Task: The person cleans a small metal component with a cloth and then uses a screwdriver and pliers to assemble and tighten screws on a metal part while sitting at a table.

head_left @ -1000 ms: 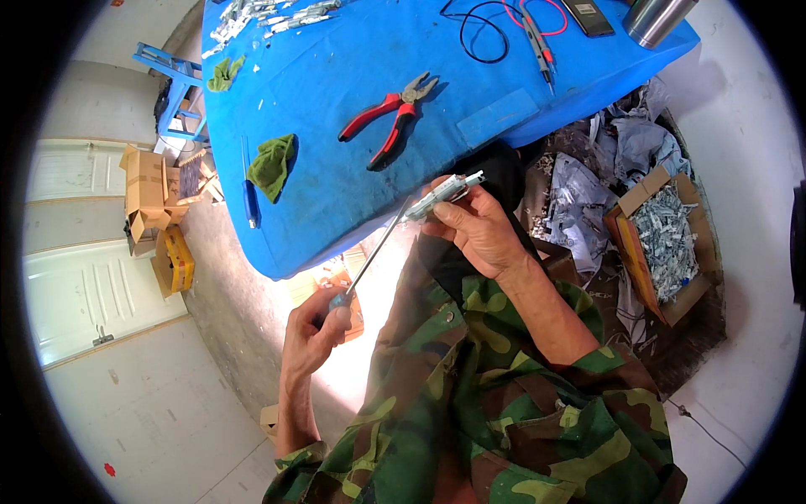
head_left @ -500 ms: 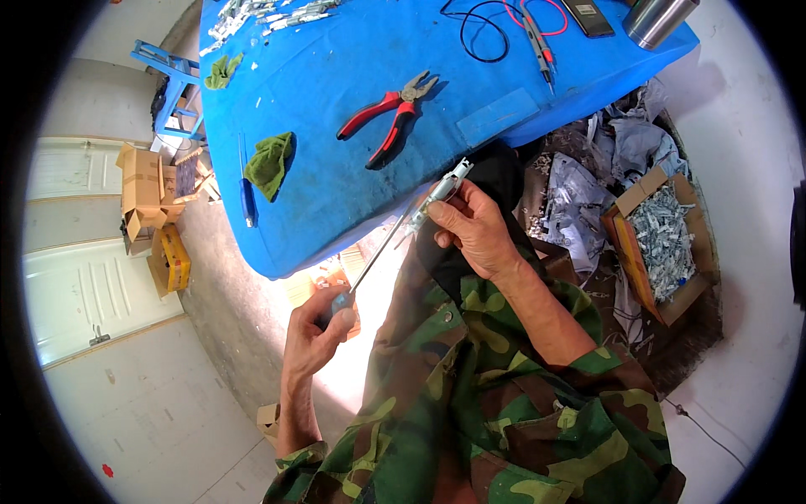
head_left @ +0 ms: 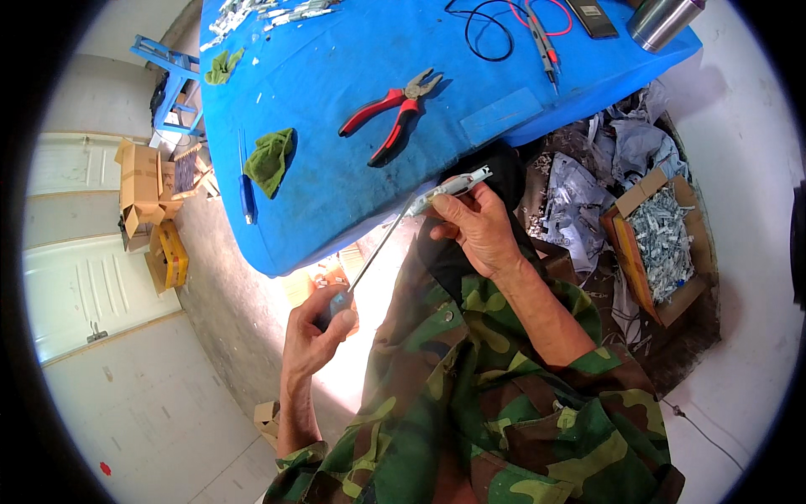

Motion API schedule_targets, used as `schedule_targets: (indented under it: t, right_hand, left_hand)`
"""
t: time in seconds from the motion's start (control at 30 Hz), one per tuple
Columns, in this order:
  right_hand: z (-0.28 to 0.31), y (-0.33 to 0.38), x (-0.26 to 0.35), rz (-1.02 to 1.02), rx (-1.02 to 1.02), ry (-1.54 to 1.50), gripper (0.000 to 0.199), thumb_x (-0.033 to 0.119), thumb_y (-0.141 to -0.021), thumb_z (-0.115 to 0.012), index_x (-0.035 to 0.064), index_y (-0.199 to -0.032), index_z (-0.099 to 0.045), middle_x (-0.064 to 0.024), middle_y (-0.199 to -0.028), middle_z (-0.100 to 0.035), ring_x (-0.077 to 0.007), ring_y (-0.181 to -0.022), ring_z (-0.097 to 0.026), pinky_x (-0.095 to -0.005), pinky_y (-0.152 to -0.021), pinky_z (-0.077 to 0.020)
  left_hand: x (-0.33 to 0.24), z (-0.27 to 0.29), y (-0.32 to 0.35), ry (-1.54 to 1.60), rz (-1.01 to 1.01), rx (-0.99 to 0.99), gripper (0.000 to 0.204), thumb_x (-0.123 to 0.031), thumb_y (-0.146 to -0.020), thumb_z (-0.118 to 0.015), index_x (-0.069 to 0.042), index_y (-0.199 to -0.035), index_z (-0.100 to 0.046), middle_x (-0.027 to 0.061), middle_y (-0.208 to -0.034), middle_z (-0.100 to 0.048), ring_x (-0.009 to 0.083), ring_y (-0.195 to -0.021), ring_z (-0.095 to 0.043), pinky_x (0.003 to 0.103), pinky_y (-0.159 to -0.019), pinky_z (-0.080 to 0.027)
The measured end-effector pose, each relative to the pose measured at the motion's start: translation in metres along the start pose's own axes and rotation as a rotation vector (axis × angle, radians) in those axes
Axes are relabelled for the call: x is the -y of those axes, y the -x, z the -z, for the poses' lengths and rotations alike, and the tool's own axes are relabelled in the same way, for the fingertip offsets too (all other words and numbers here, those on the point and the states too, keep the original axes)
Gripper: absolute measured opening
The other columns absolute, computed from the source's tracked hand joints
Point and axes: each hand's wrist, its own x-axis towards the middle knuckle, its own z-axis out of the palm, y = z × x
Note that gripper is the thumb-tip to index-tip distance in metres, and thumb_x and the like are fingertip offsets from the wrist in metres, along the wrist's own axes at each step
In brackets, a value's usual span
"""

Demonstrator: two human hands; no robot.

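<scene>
Blue table (head_left: 336,202) edge: right hand (head_left: 478,231) clamps metal part (head_left: 453,185); left hand (head_left: 315,332) grips screwdriver (head_left: 369,260).

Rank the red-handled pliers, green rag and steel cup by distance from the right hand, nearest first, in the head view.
From the right hand:
1. Red-handled pliers, just above on the blue table.
2. Green rag, table's left side.
3. Steel cup, far top-right corner.

left hand (head_left: 312,332): fist closed, held low | right hand (head_left: 477,225): fingers pinched, raised higher
</scene>
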Motion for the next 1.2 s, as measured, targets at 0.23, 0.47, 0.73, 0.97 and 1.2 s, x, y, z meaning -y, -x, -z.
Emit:
schedule_targets:
  t: [0.23, 0.47, 0.73, 0.97, 1.2]
  right_hand:
    - [-0.007, 0.000, 0.001, 0.063, -0.070, 0.037, 0.027, 0.018, -0.097, -0.073, 0.0057, -0.115, -0.057, -0.0065, -0.104, -0.069, -0.0168, -0.090, -0.073, -0.0244, -0.059, -0.0578]
    - [-0.011, -0.001, -0.004, 0.078, -0.106, 0.039, 0.025, 0.023, -0.100, -0.071, 0.0038, -0.110, -0.059, -0.0056, -0.097, -0.067, -0.0160, -0.086, -0.072, -0.0248, -0.061, -0.0591]
    - [-0.013, -0.002, -0.006, 0.088, -0.158, 0.070, 0.026, 0.022, -0.098, -0.074, 0.0028, -0.107, -0.060, -0.0062, -0.099, -0.068, -0.0155, -0.084, -0.070, -0.0266, -0.064, -0.0604]
    - [-0.012, -0.002, -0.005, 0.083, -0.151, 0.053, 0.028, 0.020, -0.096, -0.076, 0.0018, -0.108, -0.059, -0.0075, -0.099, -0.070, -0.0185, -0.088, -0.073, -0.0269, -0.064, -0.0603]
    - [-0.011, -0.001, -0.010, 0.114, -0.144, 0.084, 0.025, 0.017, -0.097, -0.075, 0.0036, -0.110, -0.058, -0.0075, -0.098, -0.069, -0.0189, -0.087, -0.073, -0.0270, -0.064, -0.0601]
  left_hand:
    - [-0.004, -0.001, 0.002, -0.005, -0.041, 0.006, 0.047, -0.033, -0.090, -0.076, 0.001, -0.122, -0.067, 0.0025, -0.088, -0.067, 0.0098, -0.070, -0.059, 0.025, -0.063, -0.048]
    - [-0.005, -0.006, 0.006, 0.039, 0.019, 0.053, 0.043, -0.032, -0.093, -0.074, 0.002, -0.119, -0.068, 0.0013, -0.084, -0.064, 0.0086, -0.064, -0.058, 0.024, -0.056, -0.047]
    - [0.001, -0.016, 0.003, 0.103, 0.083, 0.089, 0.048, -0.042, -0.095, -0.070, 0.000, -0.120, -0.068, 0.0026, -0.083, -0.065, 0.0091, -0.063, -0.060, 0.023, -0.053, -0.047]
    - [0.004, -0.019, 0.001, 0.160, 0.096, 0.119, 0.048, -0.041, -0.098, -0.066, 0.000, -0.123, -0.068, 0.0022, -0.080, -0.065, 0.0086, -0.063, -0.060, 0.024, -0.052, -0.046]
    - [0.010, -0.029, 0.001, 0.219, 0.046, 0.125, 0.043, -0.035, -0.103, -0.061, 0.002, -0.125, -0.064, 0.0027, -0.078, -0.064, 0.0081, -0.060, -0.058, 0.023, -0.052, -0.045]
